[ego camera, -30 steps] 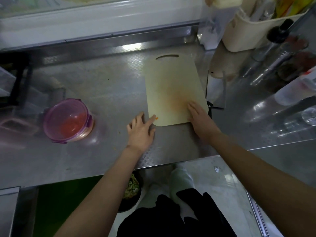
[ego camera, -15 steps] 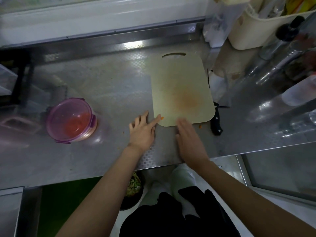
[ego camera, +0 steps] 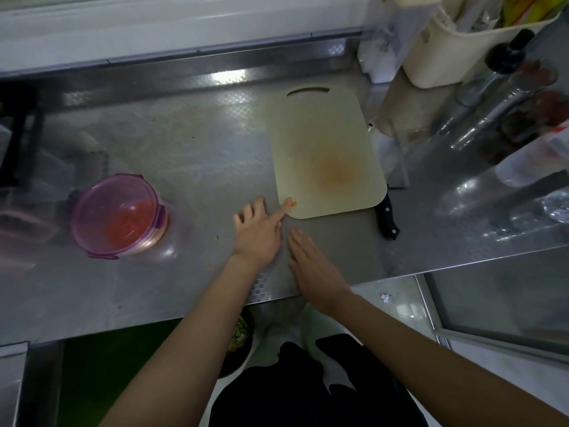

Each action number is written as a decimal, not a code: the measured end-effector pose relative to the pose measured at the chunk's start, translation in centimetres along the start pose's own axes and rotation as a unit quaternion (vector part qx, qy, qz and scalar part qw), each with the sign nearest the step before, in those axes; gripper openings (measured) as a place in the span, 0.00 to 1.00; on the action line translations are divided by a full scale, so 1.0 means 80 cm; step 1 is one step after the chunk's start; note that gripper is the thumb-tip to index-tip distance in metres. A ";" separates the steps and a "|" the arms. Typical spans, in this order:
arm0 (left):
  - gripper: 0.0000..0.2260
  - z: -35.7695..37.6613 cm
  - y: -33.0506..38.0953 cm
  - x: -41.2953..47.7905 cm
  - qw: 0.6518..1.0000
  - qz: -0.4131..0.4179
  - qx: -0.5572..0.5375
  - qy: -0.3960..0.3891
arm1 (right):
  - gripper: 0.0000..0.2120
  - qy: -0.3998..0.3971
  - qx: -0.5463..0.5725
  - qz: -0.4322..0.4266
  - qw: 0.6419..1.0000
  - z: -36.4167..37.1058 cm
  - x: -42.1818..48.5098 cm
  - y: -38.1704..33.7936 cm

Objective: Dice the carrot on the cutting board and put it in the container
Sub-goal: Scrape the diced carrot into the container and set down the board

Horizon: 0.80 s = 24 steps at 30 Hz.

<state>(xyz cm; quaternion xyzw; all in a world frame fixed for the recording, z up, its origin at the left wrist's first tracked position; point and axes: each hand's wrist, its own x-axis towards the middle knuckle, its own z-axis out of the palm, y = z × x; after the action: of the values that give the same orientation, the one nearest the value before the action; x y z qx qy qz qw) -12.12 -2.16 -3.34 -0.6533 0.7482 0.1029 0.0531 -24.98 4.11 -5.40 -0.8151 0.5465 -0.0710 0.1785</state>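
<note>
We judge the dicing done and the job down to clearing up. The cutting board lies bare on the steel counter, right of its middle, with only an orange stain and one small carrot bit at the board's near-left corner. The rest of the diced carrot sits in the purple container toward the counter's left side, well apart from the board. The left hand grasps nothing: its index finger is stretched out with the tip touching that board corner just beside the bit, and the other fingers are loosely spread. The right hand lies flat and released on the counter close to the front edge, fingers straight, holding nothing. The knife rests at the board's right side, its black handle just past the near-right corner. What we would watch for is the bit being flicked rather than picked up. A push from one fingertip could send it skidding over the smooth steel toward the front edge and onto the floor. It could also end up like the crumb lying on the counter between hand and container. A press on that corner might also shift the board against the knife.
</note>
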 end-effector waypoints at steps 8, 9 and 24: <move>0.24 0.005 -0.028 -0.010 0.996 0.033 -0.077 0.018 | 0.25 0.022 0.015 0.078 0.997 -0.005 0.001 0.017; 0.24 0.005 -0.031 -0.011 0.996 0.037 -0.082 0.014 | 0.23 0.003 0.024 0.060 0.998 -0.002 0.002 0.003; 0.19 0.016 -0.090 -0.048 0.983 0.037 -0.158 0.087 | 0.25 0.000 0.011 0.031 0.999 -0.042 0.062 0.026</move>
<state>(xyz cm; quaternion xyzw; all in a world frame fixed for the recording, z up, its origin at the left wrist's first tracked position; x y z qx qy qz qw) -4.51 0.90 -4.42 -0.6320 0.7479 0.1643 -0.1193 -25.87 -1.86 -3.47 -0.7955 0.5711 -0.0718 0.1894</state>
